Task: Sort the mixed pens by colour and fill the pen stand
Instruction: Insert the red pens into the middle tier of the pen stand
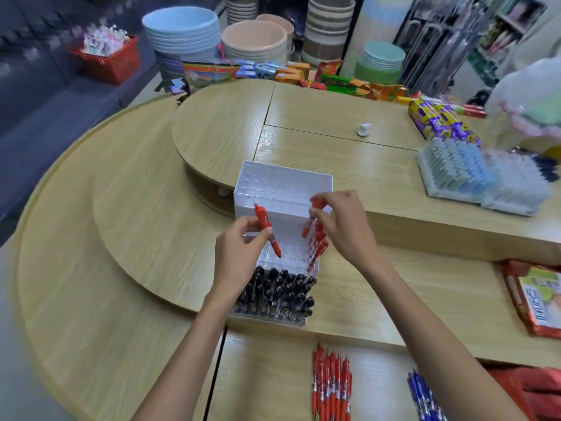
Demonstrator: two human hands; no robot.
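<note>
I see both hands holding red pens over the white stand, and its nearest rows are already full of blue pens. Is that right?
Not quite. The head view shows the nearest rows of the white stand filled with black pens, not blue. The left hand and the right hand do hold red pens over it.

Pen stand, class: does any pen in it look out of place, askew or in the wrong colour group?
Nothing stands out. The pen stand has only black pens in its front tier and only red pens in the middle tier. The left hand and right hand each hold one more.
</note>
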